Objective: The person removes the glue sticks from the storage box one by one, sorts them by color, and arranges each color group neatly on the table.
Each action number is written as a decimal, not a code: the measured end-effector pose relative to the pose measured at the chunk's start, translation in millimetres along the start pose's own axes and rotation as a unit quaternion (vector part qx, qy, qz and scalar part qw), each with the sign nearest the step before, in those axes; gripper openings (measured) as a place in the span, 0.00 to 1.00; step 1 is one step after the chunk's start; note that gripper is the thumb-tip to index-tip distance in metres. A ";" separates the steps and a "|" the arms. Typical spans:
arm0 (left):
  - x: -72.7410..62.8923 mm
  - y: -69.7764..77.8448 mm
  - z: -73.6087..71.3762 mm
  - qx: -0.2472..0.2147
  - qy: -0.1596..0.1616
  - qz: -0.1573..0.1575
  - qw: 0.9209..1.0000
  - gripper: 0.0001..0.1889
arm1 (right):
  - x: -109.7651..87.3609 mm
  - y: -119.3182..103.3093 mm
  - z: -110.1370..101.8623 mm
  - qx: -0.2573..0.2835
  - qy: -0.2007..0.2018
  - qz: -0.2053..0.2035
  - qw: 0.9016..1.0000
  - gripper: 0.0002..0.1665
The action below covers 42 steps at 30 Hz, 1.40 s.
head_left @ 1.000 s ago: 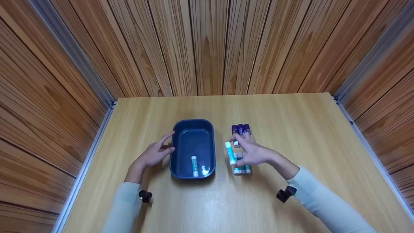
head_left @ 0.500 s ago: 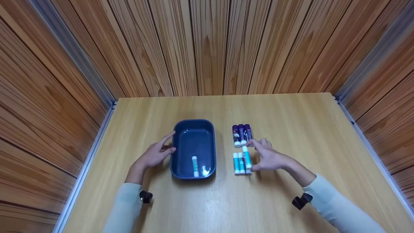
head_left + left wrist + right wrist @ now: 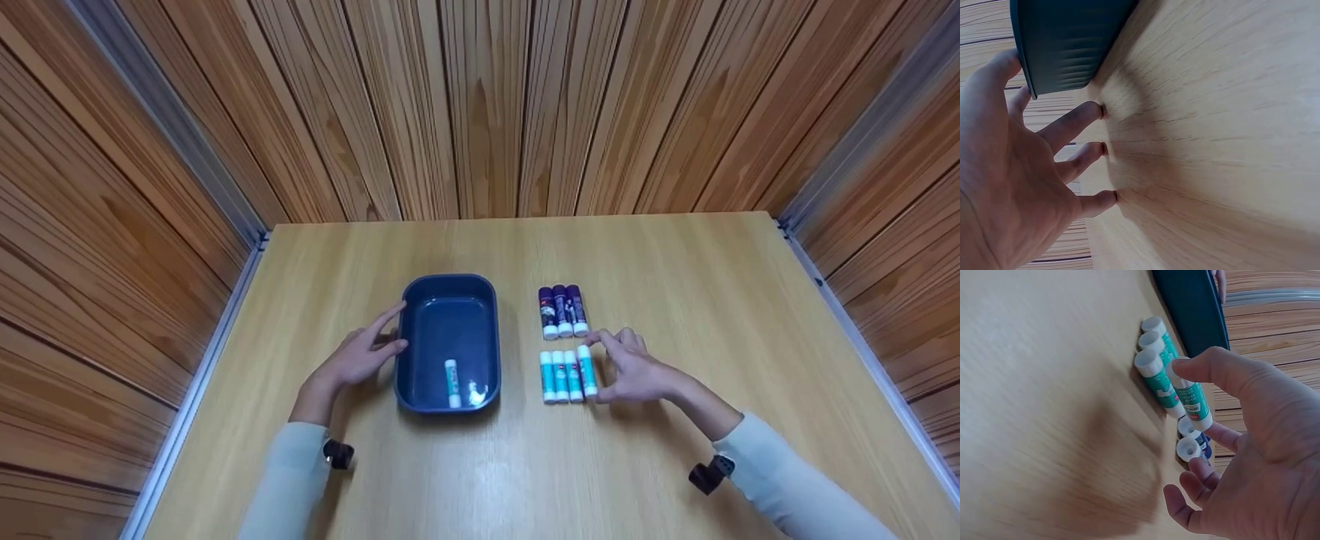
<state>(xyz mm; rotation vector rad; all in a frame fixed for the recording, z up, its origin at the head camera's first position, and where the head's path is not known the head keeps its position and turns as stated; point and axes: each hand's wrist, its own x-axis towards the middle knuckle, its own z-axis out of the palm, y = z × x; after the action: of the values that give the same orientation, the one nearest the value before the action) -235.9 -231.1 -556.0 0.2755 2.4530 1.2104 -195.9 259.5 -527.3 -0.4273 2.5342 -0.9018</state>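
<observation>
My right hand pinches a green-and-white glue stick by its two ends, between thumb and forefinger. In the right wrist view that glue stick appears just above the table, beside a row of three matching glue sticks. The other right fingers stay loosely bent off it. At the left, my left hand touches the side of a dark blue tray with thumb and forefinger. Its other fingertips rest on the table. One green-and-white glue stick lies in the tray's near end.
Three purple glue sticks with white ends lie side by side behind the green row. Wood-patterned walls enclose the back and sides of the wooden table.
The right hand has carried the pinched glue stick rightward, from near the tray's right side, over the green row to its right end. The left hand and tray have stayed put.
</observation>
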 end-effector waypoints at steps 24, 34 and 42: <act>0.2 -2.0 -0.2 0.005 0.005 -0.026 1.000 0.38 | 7.7 11.1 14.6 -0.023 0.000 0.041 0.999 0.51; 0.5 -0.9 -0.5 0.014 0.002 -0.025 1.000 0.38 | 6.5 10.8 11.0 -0.026 -0.010 0.044 0.999 0.55; -0.1 -2.2 0.1 0.008 0.003 -0.030 1.000 0.38 | 7.6 -1.5 -5.4 -0.014 -0.013 0.037 0.999 0.58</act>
<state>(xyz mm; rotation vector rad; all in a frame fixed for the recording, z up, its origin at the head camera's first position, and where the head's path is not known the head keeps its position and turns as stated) -235.8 -232.4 -557.7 0.2011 2.4587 1.1674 -204.8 258.1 -524.7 -0.3482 2.5235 -0.8278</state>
